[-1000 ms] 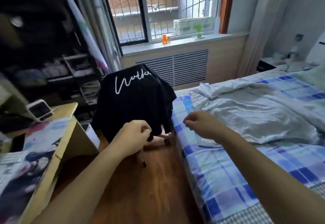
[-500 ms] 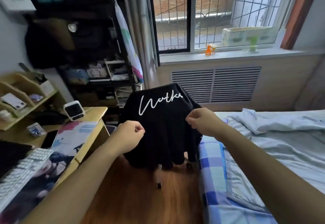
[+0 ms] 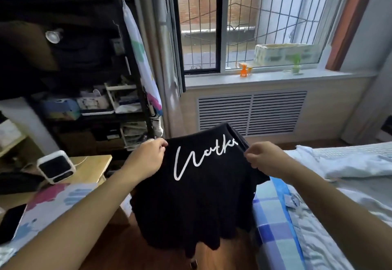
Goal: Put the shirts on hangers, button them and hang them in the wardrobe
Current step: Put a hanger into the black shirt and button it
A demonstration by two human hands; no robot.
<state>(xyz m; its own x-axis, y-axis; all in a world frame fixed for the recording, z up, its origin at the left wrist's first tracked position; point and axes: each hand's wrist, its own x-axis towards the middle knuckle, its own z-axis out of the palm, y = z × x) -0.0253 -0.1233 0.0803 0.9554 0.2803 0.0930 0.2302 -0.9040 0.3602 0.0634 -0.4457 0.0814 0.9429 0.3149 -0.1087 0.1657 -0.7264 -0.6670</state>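
Hanging between left hand (image 3: 146,159) and right hand (image 3: 264,159), black shirt (image 3: 195,201).

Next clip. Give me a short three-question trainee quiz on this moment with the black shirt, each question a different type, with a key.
1. True or false: both hands grip the black shirt.
2. Which lies nearest the right hand?
A. orange figure
B. bed
C. white cube device
3. Fill in: the left hand grips the shirt's upper ___ edge.

Key: 1 true; 2 B; 3 left.
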